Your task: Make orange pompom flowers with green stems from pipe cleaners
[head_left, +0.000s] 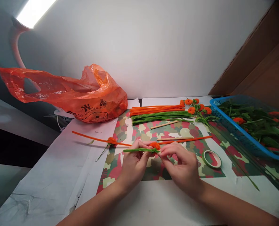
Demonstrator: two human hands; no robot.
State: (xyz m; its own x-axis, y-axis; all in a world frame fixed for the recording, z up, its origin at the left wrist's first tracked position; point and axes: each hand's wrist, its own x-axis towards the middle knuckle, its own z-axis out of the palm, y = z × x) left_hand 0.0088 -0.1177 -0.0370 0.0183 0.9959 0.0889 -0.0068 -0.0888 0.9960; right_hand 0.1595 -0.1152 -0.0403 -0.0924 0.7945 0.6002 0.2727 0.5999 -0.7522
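Note:
My left hand (134, 163) and my right hand (181, 166) meet over a camouflage-patterned mat (167, 131), both pinched on a small orange pipe-cleaner flower (155, 145) with a green pipe-cleaner stem (136, 150) sticking out to the left. My left fingers grip the stem just beside the flower head. My right thumb and forefinger pinch at the base of the head. Another orange flower on a long orange pipe cleaner (99, 140) lies on the table to the left of my hands.
Bundles of orange (157, 109) and green pipe cleaners (160, 116), wooden sticks (164, 124) and finished orange flowers (197, 106) lie at the back. A tape roll (212, 158) sits right of my hands. A blue basket (247, 138) of leaves stands at right, an orange plastic bag (83, 94) at left.

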